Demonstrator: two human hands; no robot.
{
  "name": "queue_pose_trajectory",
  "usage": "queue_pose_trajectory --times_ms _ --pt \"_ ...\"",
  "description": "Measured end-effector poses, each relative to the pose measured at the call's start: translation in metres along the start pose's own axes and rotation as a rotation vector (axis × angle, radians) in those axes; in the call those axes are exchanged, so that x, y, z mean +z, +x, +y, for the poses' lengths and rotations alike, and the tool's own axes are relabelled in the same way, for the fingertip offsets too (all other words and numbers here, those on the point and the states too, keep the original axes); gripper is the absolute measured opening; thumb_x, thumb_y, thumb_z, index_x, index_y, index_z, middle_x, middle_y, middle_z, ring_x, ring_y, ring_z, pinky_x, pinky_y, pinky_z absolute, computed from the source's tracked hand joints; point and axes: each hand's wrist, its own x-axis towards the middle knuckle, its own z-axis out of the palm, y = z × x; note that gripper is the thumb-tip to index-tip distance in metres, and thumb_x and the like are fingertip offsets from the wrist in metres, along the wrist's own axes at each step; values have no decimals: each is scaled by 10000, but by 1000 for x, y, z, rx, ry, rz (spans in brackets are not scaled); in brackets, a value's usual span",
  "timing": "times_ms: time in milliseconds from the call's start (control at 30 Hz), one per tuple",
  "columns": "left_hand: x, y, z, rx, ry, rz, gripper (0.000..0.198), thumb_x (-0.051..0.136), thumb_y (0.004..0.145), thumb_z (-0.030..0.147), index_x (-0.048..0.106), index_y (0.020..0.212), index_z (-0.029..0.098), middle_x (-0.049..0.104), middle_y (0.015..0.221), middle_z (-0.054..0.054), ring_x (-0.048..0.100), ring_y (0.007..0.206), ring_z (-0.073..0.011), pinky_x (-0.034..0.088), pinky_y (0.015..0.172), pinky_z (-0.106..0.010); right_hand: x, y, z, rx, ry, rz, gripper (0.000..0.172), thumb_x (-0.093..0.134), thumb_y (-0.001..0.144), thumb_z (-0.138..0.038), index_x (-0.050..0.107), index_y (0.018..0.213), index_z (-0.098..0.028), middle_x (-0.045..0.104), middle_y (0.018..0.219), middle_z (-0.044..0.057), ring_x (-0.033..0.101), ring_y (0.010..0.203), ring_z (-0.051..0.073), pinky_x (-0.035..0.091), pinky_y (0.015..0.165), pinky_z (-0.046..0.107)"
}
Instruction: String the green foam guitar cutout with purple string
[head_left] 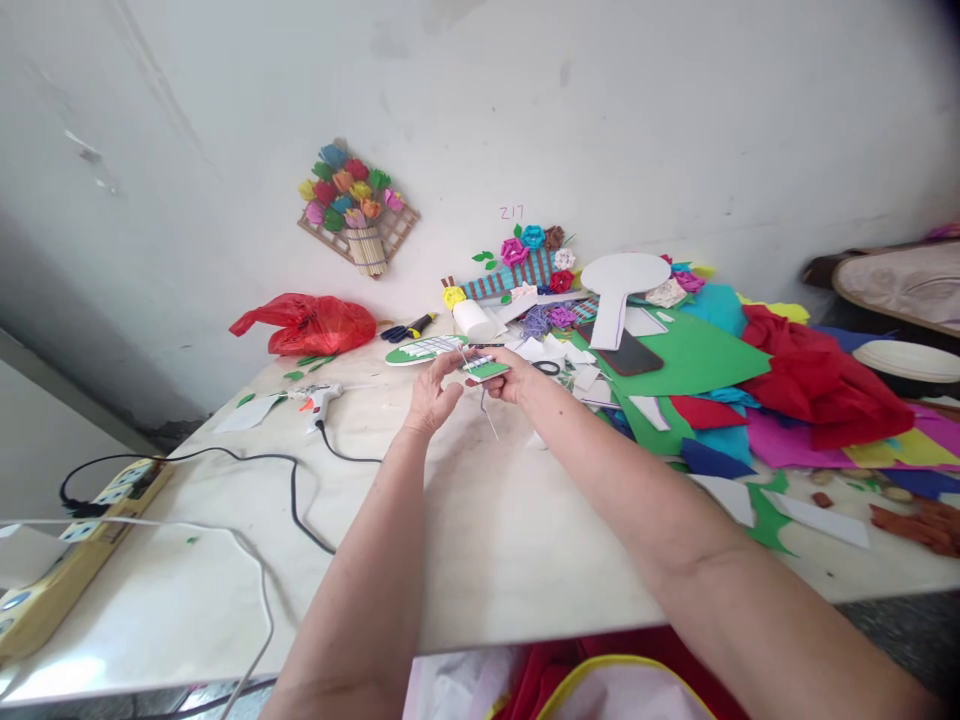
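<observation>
In my right hand (pixel 512 376) is a small green and white piece (pixel 487 369) with pale strips or threads across its upper part; the fingers close around its right side. My left hand (pixel 436 392) is at its left edge, fingertips bent against a thin thread (pixel 491 420) that also dangles below the piece. The left thumb stands somewhat apart. Just behind the left hand lies a green oval piece (pixel 401 354) with white strips on it. Scissors (pixel 545 368) lie beside my right wrist, partly hidden among paper scraps.
A glue gun (pixel 322 400) lies to the left, its black cord running toward a power strip (pixel 90 540). Behind are a red plastic bag (pixel 315 325) and pliers (pixel 420 326). A phone (pixel 632 352), a white cutout (pixel 624 285) and coloured sheets (pixel 697 345) crowd the right side.
</observation>
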Motion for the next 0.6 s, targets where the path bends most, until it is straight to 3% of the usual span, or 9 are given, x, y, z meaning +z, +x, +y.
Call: queue_pose_trajectory --times_ms 167,267,600 --pt "7 0 -1 108 216 31 479 543 616 162 565 1092 214 628 1080 -69 552 1043 -251 315 988 -419 3 -1 1 15 113 25 158 385 844 -213 445 706 -165 377 365 -83 209 243 4 114 292 124" --pt "9 -1 -5 146 326 65 480 546 610 160 563 1084 227 636 1073 -61 531 1079 -253 249 1021 -440 5 -3 1 25 116 43 160 400 839 -216 440 692 -166 361 356 -88 213 246 8 115 289 122" --pt "11 -2 -18 178 388 81 403 546 665 189 565 1065 231 636 1081 -67 558 1037 -230 267 1006 -421 6 6 5 9 14 178 186 414 818 -298 466 694 -169 372 343 -72 277 270 44 198 301 147"
